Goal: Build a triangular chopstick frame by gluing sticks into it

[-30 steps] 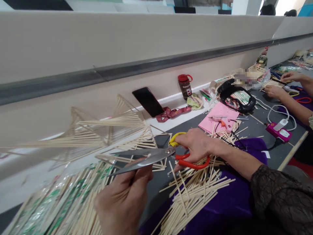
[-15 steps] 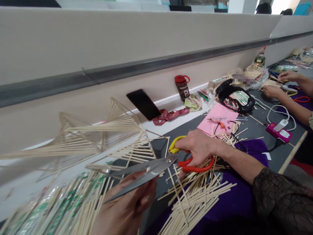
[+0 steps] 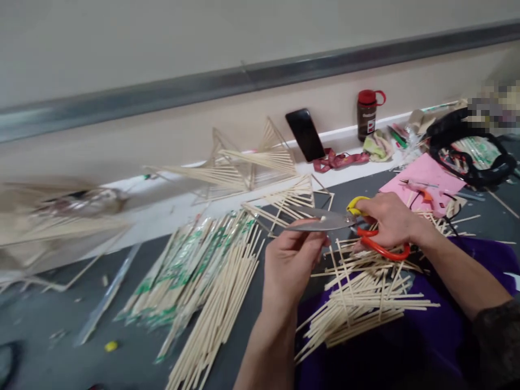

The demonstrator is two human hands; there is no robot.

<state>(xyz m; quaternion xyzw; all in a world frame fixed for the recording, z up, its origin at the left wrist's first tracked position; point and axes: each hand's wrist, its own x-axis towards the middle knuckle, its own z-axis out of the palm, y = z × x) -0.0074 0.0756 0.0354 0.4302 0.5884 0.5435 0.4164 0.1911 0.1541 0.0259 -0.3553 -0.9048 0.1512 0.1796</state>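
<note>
My right hand (image 3: 392,219) is wrapped round the yellow and red handles of a pair of scissors (image 3: 333,221), its blades pointing left and slightly apart. Just under the blades, my left hand (image 3: 286,265) is closed with thumb and fingers pinched together. A tiny pale bit shows against the blades above those fingertips; what the pinch itself holds is hidden. Below the scissors lies a heap of loose thin wooden sticks (image 3: 365,306). Left of my left hand are more bare sticks (image 3: 221,309) and several stick bundles in clear and green wrappers (image 3: 179,271).
Stick frameworks (image 3: 252,168) stand along the wall behind my hands, with another at the far left. A phone (image 3: 305,134) leans there beside a red lanyard (image 3: 341,160) and a red-lidded bottle (image 3: 366,116). A glue gun (image 3: 424,194) rests on pink paper (image 3: 392,184).
The view has swung left, so the bench things appear farther right and the other person's hands are out of frame. The scissor blades look closer together. Both hands keep their grips.
</note>
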